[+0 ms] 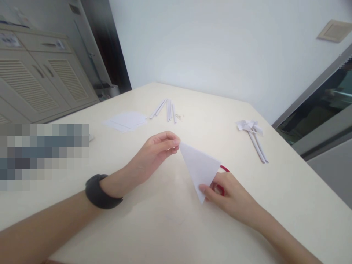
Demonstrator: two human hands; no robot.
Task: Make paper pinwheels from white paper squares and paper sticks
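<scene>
A white sheet of paper folded into a triangle [199,165] is held up over the table between my two hands. My left hand [156,154], with a dark band [100,191] on its wrist, pinches the upper left corner. At the lower right edge, the thumb of my right hand [231,196] presses against the paper, with the fingers behind it. Red-handled scissors [224,168] show partly behind the paper and at my right hand; their blades are hidden, and whether the hand grips them I cannot tell.
White paper sheets [126,121] lie at the back left of the table [286,212]. Several rolled paper sticks [168,110] and small bits [179,116] are beside them. Paper pinwheels [250,126] on sticks lie at right. A wall [192,47] borders the back.
</scene>
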